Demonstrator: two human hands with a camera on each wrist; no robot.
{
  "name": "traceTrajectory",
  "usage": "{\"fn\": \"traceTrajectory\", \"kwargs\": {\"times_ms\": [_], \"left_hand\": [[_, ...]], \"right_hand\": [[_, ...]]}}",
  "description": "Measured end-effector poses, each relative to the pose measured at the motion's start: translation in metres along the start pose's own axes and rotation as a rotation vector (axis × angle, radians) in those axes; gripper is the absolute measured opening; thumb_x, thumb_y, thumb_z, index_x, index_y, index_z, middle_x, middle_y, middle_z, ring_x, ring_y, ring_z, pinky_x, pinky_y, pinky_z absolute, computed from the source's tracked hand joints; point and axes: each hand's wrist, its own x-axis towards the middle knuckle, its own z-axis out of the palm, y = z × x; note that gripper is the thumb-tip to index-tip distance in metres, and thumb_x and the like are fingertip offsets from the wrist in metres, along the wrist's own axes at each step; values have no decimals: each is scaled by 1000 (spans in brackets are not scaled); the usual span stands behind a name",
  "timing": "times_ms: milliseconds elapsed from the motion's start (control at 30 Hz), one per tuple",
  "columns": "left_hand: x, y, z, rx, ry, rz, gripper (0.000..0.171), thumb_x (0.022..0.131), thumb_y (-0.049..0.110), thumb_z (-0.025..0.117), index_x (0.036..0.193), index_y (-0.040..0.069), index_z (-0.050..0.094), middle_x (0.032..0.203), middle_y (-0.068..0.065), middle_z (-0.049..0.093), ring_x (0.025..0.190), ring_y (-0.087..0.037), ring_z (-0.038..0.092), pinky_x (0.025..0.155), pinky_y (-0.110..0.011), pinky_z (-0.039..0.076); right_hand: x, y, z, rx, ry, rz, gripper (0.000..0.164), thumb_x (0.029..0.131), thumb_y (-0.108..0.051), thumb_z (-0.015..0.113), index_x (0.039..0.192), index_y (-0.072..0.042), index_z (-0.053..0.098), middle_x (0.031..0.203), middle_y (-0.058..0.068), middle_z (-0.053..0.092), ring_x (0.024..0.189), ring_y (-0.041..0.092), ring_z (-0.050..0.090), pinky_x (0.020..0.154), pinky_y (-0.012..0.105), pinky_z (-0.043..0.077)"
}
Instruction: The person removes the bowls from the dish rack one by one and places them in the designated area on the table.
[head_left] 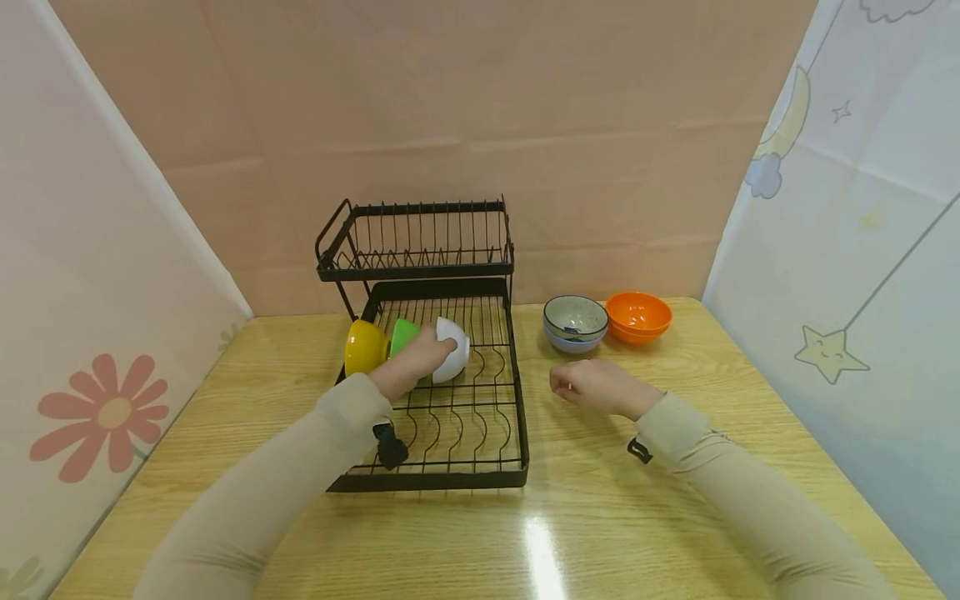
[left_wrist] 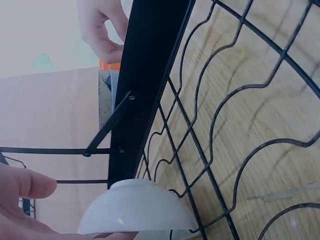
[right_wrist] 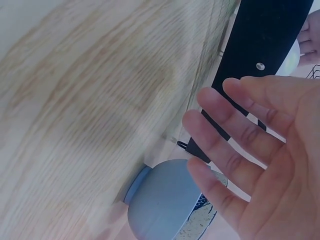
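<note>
A white bowl (head_left: 451,350) stands on its side in the lower level of a black dish rack (head_left: 521,433). My left hand (head_left: 417,360) is at this bowl; in the left wrist view its fingers lie along the rim, and the thumb (left_wrist: 37,185) is lifted apart from the bowl. To its left, a green bowl (head_left: 403,333) and a yellow bowl (head_left: 364,347) are tilted in the rack. Holding nothing, my right hand (head_left: 600,386) hovers over the table right of the rack, fingers loosely bent. Nearest to it is a blue bowl (right_wrist: 162,200) with a grey patterned bowl (head_left: 576,313) nested inside.
Orange bowls (head_left: 637,317), stacked, stand beside the blue and grey pair at the table's back. The rack's upper tier (head_left: 420,271) rises behind the left hand. A peach cloth wall (head_left: 480,125) closes off the back, with printed cloth sides. The wooden table (head_left: 600,517) extends in front.
</note>
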Motion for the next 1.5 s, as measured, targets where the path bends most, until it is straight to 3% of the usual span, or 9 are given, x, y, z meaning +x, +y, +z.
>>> {"fn": "traceTrajectory", "kwargs": {"times_ms": [133, 333, 567, 900, 1133, 1500], "left_hand": [[5, -2, 2, -12, -3, -49, 67, 103, 26, 39, 153, -4, 6, 159, -22, 10, 146, -36, 16, 116, -51, 24], [13, -6, 5, -35, -27, -73, 68, 104, 25, 38, 153, -2, 0, 161, -21, 2, 148, -35, 9, 118, -50, 19], [20, -8, 7, -101, -13, -117, 70, 104, 26, 41, 154, 0, -1, 160, -21, 4, 147, -36, 12, 117, -50, 21], [30, -15, 9, -194, 29, -99, 60, 104, 20, 41, 152, -2, 13, 154, -23, 24, 143, -37, 25, 115, -51, 27], [33, -15, 6, -257, -37, -73, 57, 104, 17, 41, 153, 0, 16, 156, -20, 24, 144, -36, 22, 115, -52, 25], [33, -13, 3, -355, -46, -78, 55, 104, 12, 42, 152, -1, 20, 154, -20, 28, 143, -36, 26, 114, -53, 27]], "right_hand": [[0, -1, 0, 0, 4, 3, 10, 92, -11, 64, 89, -20, 61, 83, -9, 62, 72, 4, 55, 64, 25, 49], [0, -1, 0, 8, 22, 3, 8, 91, -10, 64, 89, -18, 62, 84, -8, 64, 73, 4, 57, 65, 27, 51], [2, 0, 2, -12, 28, -5, 9, 91, -12, 65, 88, -20, 62, 84, -9, 64, 71, 4, 57, 66, 27, 51], [2, 0, 3, -15, 58, -22, 11, 90, -10, 65, 85, -19, 61, 80, -11, 62, 68, 3, 53, 64, 26, 49], [2, 2, 5, -25, 67, -34, 11, 91, -13, 66, 85, -20, 61, 80, -12, 62, 68, 2, 53, 64, 25, 49], [0, 3, 7, -30, 62, -23, 11, 90, -13, 66, 85, -21, 61, 80, -13, 63, 68, 2, 53, 65, 26, 49]]}}
